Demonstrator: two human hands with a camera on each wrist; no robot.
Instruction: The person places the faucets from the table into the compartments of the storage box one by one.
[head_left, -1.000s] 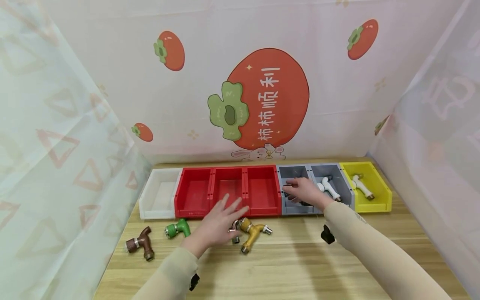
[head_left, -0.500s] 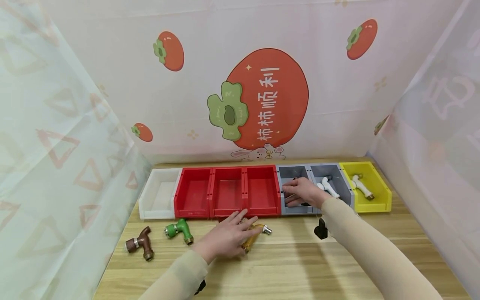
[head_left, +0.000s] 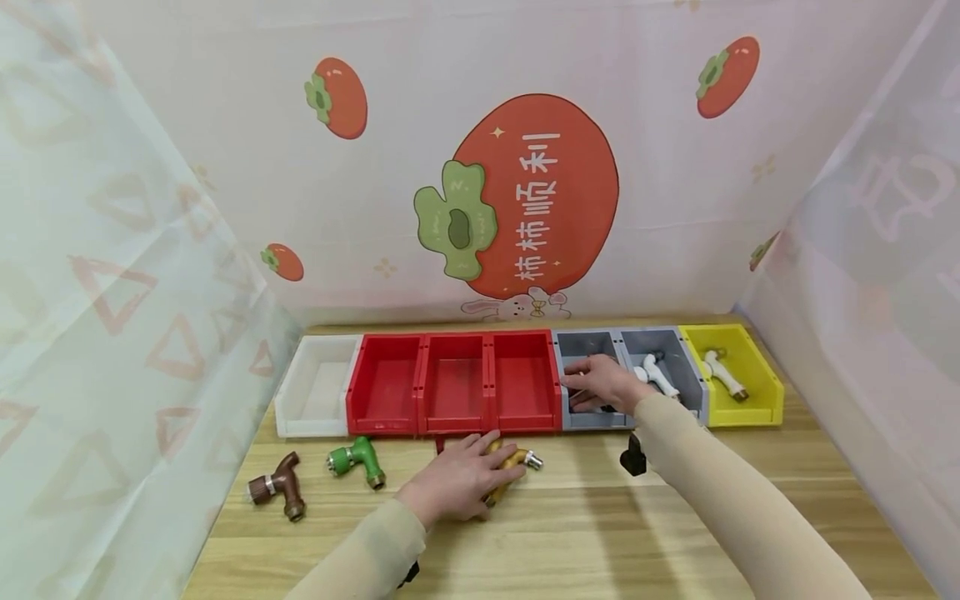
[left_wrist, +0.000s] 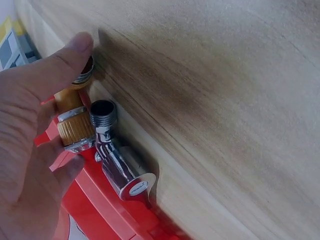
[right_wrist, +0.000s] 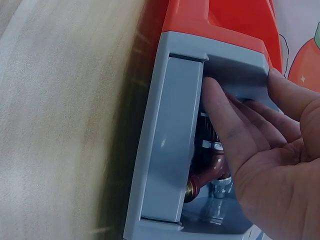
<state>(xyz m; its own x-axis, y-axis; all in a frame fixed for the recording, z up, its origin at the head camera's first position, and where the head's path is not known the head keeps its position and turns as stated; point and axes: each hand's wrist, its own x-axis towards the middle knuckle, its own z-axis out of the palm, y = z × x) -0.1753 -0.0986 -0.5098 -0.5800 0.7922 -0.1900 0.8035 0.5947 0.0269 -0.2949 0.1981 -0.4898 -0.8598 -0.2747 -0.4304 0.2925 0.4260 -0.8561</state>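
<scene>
My left hand [head_left: 468,479] lies over a golden-yellow faucet [head_left: 517,460] on the table, fingers spread across it. In the left wrist view, the thumb is beside its threaded end, and the other fingers are behind its ribbed collar [left_wrist: 76,129]. Close by lies a chrome faucet [left_wrist: 125,170], mostly hidden under the hand in the head view. My right hand [head_left: 603,383] reaches into the left grey bin [head_left: 588,340], fingers loosely extended and thumb at the bin's side. Below those fingers, a dark red faucet [right_wrist: 212,167] lies inside the bin, partly hidden by the hand.
The row also has a white bin [head_left: 321,427], several red bins [head_left: 453,427], another grey bin [head_left: 648,336] and a yellow bin [head_left: 772,400]. White faucets [head_left: 660,379] lie in the right two. Green [head_left: 363,458] and brown [head_left: 285,486] faucets lie at the left.
My left hand has come down and to the right onto the golden-yellow faucet, covering the chrome one. The right hand has stayed at the left grey bin, shifting slightly.
</scene>
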